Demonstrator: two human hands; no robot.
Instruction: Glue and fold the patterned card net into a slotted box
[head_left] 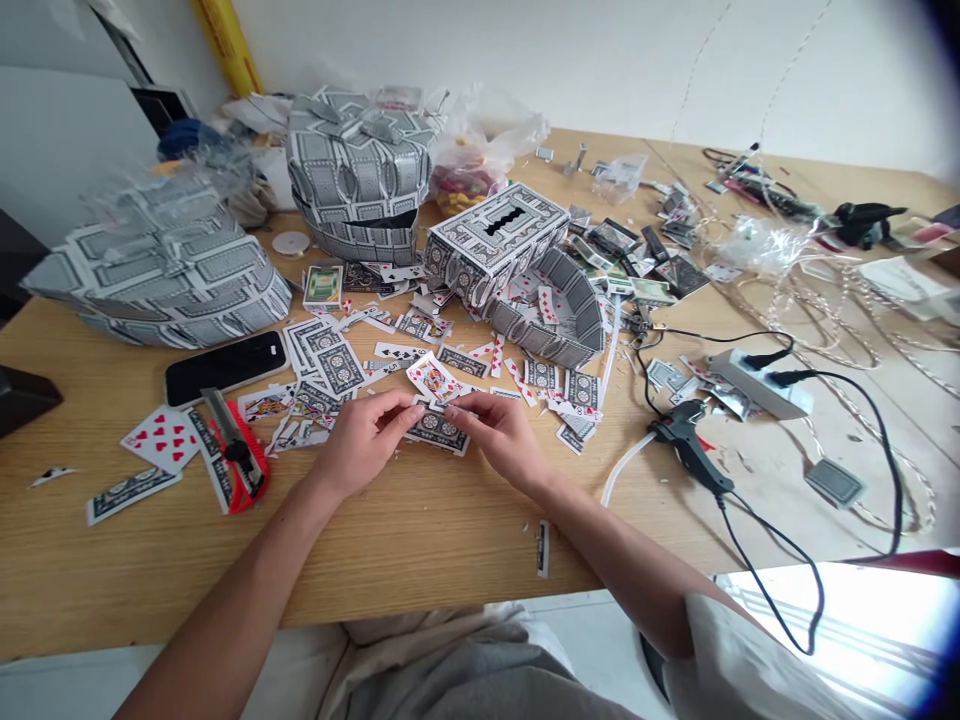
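Both hands meet over one playing card [441, 430], its dark patterned back facing up, near the table's front middle. My left hand [369, 437] pinches the card's left end between thumb and fingers. At its other end, my right hand [501, 432] grips with thumb and fingertips. Just beyond them a face card [433, 377] lies tilted among cut card strips. A red utility knife [238, 455] rests on cards left of my left hand. Behind the hands stands a box made of cards [499, 240], over an open card-built tray [555, 315].
A black phone [225, 368] lies at the left. Two woven card models, one at the left [169, 270] and one taller [360, 165], stand at the back. To the right are a glue gun [690, 450], a power strip [761, 385] and looping cables.
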